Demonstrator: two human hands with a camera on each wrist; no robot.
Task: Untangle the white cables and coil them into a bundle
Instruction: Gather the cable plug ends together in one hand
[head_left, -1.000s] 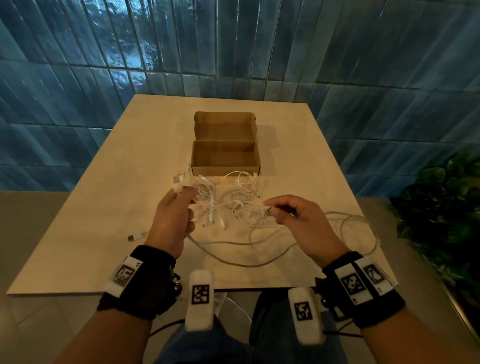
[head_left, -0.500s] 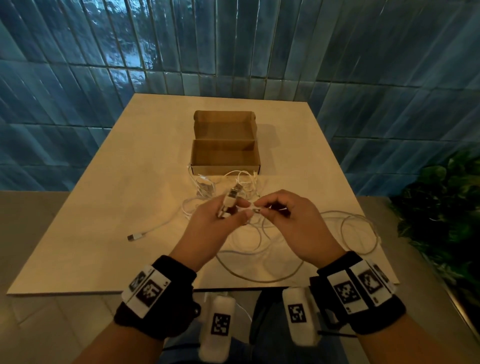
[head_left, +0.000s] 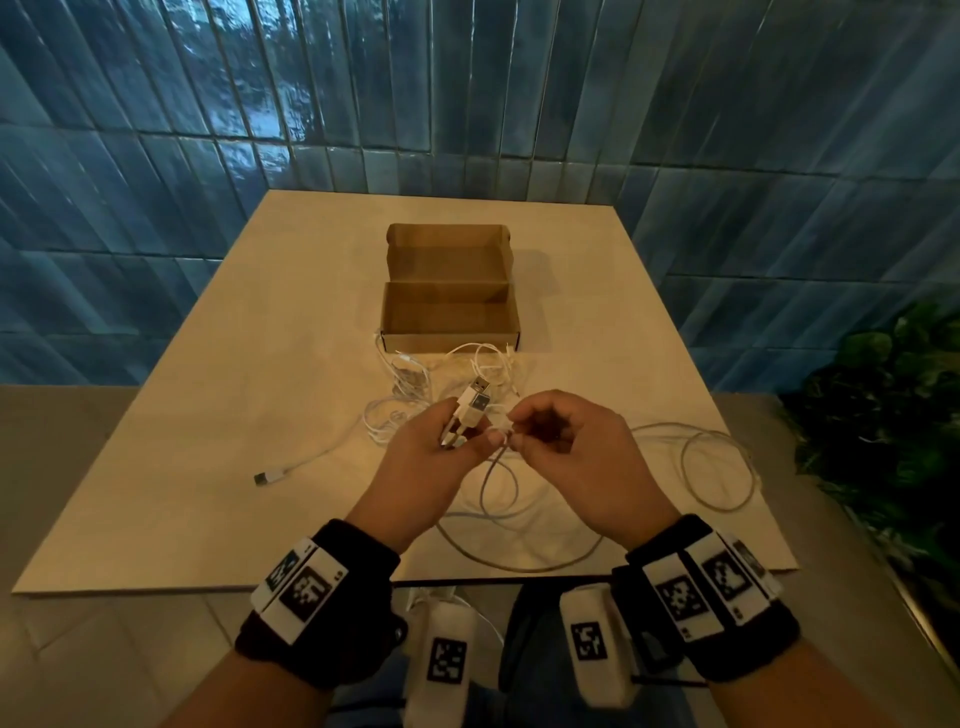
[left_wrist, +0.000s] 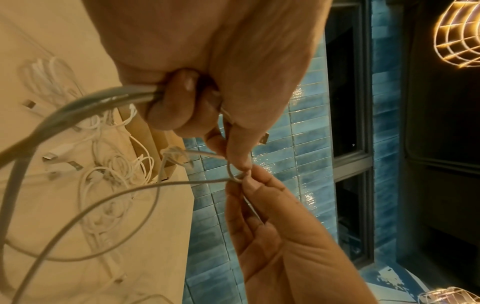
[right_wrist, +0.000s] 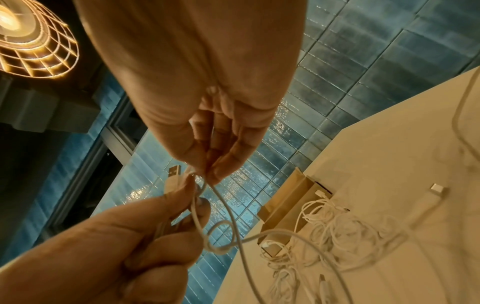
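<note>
- Left hand (head_left: 423, 457) gripped two USB plugs (head_left: 472, 405); right hand (head_left: 566, 452) pinched a white cable (head_left: 493, 467).
- Pale table (head_left: 208, 415) stood against a blue tiled wall (head_left: 467, 78).

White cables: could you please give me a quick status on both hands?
Left hand grips USB plug ends. Right hand pinches the cable beside them. Tangle still loose on table; nothing coiled.
</note>
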